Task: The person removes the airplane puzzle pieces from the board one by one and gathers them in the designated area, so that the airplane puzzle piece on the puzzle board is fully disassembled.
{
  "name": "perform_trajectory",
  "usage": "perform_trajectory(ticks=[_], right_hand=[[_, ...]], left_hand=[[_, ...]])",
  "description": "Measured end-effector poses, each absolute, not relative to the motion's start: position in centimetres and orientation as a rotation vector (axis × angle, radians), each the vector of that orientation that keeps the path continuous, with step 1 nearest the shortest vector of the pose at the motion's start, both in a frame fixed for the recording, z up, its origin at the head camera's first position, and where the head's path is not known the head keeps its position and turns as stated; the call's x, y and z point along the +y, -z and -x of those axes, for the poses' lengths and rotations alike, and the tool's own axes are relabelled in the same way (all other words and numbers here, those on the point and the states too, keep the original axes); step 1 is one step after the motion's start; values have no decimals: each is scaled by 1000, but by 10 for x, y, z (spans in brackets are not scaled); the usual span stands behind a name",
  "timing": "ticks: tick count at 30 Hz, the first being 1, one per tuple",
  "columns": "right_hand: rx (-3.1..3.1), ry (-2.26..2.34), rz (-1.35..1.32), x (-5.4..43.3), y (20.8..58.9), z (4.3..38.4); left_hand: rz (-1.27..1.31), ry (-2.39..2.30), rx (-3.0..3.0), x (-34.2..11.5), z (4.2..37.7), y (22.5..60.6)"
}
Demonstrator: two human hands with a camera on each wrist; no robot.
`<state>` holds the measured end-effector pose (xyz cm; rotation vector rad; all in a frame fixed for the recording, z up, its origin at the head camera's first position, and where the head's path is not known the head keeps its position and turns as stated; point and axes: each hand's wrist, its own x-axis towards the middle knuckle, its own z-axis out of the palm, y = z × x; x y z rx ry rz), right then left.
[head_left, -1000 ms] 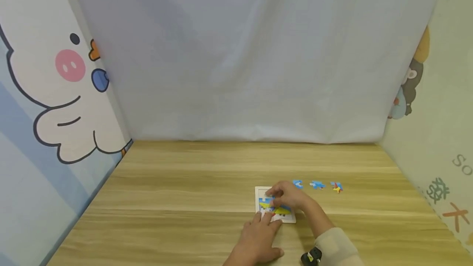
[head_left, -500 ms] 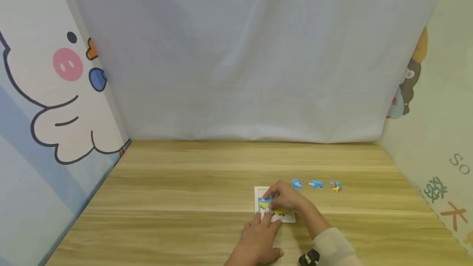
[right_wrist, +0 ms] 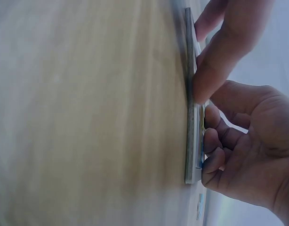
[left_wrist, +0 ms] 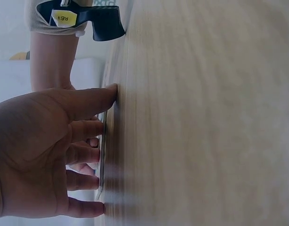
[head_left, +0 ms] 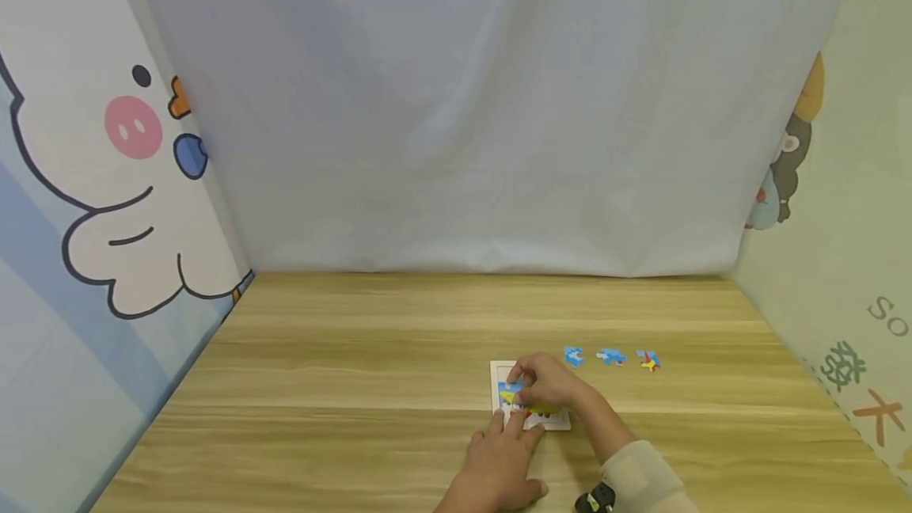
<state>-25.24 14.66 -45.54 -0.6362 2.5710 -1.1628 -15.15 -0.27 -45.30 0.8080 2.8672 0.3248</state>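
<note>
A small jigsaw puzzle in a white frame (head_left: 495,374) lies flat on the table, its picture blue, yellow and white. My left hand (head_left: 500,465) rests at the near edge with straight fingers, their tips on the frame. My right hand (head_left: 552,381) bends over the puzzle, fingers curled, thumb and fingertips at a puzzle piece (head_left: 507,388) in the upper left of the picture. In the right wrist view the right hand's fingertips (right_wrist: 211,162) touch the top of the puzzle board (right_wrist: 190,136). The palm and fingers hide much of the picture.
Three loose puzzle pieces lie in a row behind and right of the frame: a blue one (head_left: 573,356), another blue one (head_left: 611,356) and a red-yellow-blue one (head_left: 648,360). A black wrist device (head_left: 595,499) sits at the right sleeve. A grey curtain (head_left: 456,117) closes off the back.
My right fingertips have shifted slightly left and nearer over the puzzle, while the bare patch there narrows. The left hand, frame and loose pieces stay in place.
</note>
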Motion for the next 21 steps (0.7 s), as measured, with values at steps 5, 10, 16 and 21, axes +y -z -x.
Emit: perform_trajectory(ticks=[5,10,16,21], right_hand=[[2560,1203,584,146,457,251],[2577,1212,595,147,459,253],[2601,1216,648,148,460,254],[2598,1238,693,150,458,253]], left_hand=[[-799,-337,2851,-2,153,456],[-803,-353,2831,-1,155,456],[-795,-350,2820,0,156,457],[-797,-348,2831,0,157,458]])
